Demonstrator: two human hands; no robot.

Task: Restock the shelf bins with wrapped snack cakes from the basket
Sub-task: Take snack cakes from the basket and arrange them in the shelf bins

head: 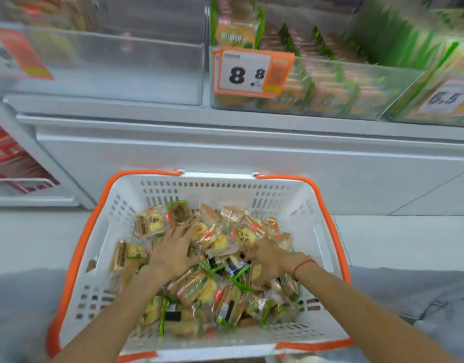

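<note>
Inside basket [126,205], both hands (spread) on snack cakes [212,271]

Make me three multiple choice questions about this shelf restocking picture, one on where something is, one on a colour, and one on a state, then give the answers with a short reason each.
1. Where are both hands?
A. On the upper shelf
B. Inside the basket, on the pile of snack cakes
C. On the price tag

2. What colour is the basket's rim?
A. Blue
B. Black
C. Orange

3. How full is the clear bin to the left of the 8.8 price tag?
A. Nearly empty at the front
B. Packed to the top
C. Covered by a lid

Answers:
1. B: the left hand and right hand lie on the snack cakes in the basket.
2. C: the rim is orange around white walls.
3. A: the left bin shows bare clear walls, while the bin behind the 8.8 price tag holds rows of packs.
</note>
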